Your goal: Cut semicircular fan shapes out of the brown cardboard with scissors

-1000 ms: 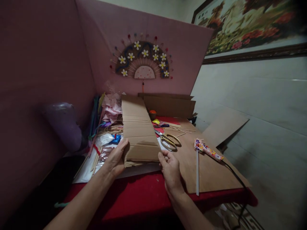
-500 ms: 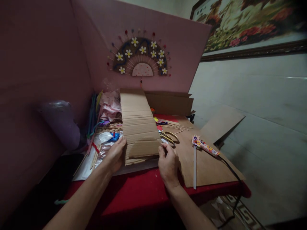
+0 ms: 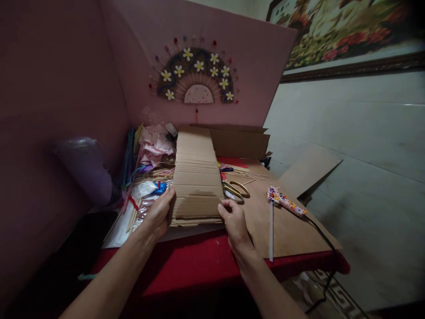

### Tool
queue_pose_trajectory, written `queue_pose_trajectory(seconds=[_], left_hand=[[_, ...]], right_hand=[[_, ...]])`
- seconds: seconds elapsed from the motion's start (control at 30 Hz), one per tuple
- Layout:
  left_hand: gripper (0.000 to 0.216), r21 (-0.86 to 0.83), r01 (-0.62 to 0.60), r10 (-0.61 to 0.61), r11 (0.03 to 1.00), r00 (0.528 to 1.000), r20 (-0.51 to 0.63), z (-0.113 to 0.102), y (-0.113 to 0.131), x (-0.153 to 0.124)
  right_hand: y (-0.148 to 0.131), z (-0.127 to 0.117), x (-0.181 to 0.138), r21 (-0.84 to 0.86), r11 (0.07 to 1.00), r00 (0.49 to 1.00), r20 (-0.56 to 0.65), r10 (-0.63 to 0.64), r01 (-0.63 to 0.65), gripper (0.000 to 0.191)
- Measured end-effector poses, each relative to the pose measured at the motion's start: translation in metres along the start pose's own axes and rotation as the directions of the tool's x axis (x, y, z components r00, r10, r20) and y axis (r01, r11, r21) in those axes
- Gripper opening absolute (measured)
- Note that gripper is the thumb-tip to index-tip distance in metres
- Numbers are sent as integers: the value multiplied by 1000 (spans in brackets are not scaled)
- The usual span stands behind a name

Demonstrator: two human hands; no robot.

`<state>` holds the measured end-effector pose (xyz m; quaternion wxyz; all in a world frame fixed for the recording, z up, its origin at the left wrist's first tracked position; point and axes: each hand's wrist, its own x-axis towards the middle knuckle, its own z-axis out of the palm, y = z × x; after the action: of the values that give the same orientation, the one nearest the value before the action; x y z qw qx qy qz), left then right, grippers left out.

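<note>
A long strip of creased brown cardboard [image 3: 197, 175] lies over the table, its near end folded into layers. My left hand [image 3: 158, 214] grips the strip's near left edge, fingers curled on it. My right hand [image 3: 234, 218] pinches the near right edge between thumb and fingers. Gold-handled scissors [image 3: 234, 190] lie just beyond my right hand, partly hidden by the cardboard.
A flower-patterned glue gun [image 3: 286, 203] with a black cord rests on a flat cardboard sheet [image 3: 292, 230] to the right. Plastic bags and sticks [image 3: 141, 199] crowd the left side. A pink backboard with a decorated fan [image 3: 195, 77] stands behind. The red tablecloth [image 3: 195, 266] covers the near edge.
The cardboard strip's far end has dropped lower and flatter toward the table. Both hands have kept their grip on its near end, and a folded flap now shows there.
</note>
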<state>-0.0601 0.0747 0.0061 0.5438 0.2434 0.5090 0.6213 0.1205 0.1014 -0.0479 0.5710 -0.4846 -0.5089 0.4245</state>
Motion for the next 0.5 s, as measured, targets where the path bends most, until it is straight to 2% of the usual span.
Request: queue_pose_trajectory(seconds=[0.07, 0.27, 0.37, 0.5], left_hand=[[38, -8, 54, -54, 999, 998, 12, 1, 0, -1], [40, 23, 146, -148, 989, 978, 150, -1, 0, -8], [45, 30, 249, -250, 968, 952, 178, -2, -1, -10], [53, -12, 282, -275, 959, 944, 180, 0, 0, -10]], right_hand=[[0, 0, 0, 15, 1000, 1000, -8, 15, -15, 23], [1, 1, 1, 40, 999, 999, -38, 28, -26, 21], [1, 1, 0, 50, 998, 999, -36, 27, -25, 22], [0, 1, -2, 58, 998, 1000, -16, 19, -18, 21]])
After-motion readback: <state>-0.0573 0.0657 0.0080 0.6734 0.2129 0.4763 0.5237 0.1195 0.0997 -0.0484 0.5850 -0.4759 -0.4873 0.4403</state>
